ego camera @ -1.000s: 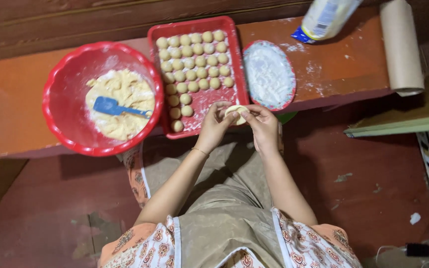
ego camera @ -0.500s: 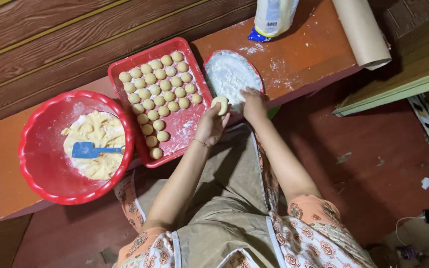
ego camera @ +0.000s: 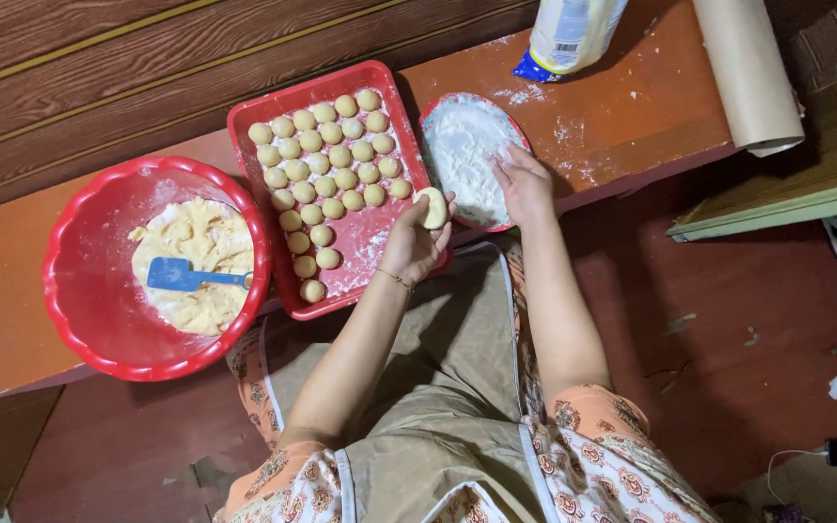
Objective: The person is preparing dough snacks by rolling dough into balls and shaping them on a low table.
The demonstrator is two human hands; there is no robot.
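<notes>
Here the left hand [ego camera: 411, 250] cups a flattened dough piece [ego camera: 431, 207] in its grip, just over the red tray's [ego camera: 244, 121] near edge beside the rows of dough balls [ego camera: 326, 179]. The right hand [ego camera: 523, 181], fingers loose and holding nothing, presses into the flour plate [ego camera: 438, 105] on the counter [ego camera: 632, 116]. Judging by this, dusting is under way; setting the piece down needs an empty tray spot.

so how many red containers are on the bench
3: round red bowl at left, rectangular red tray of dough balls in the middle, red-rimmed flour plate under the right hand.
</notes>
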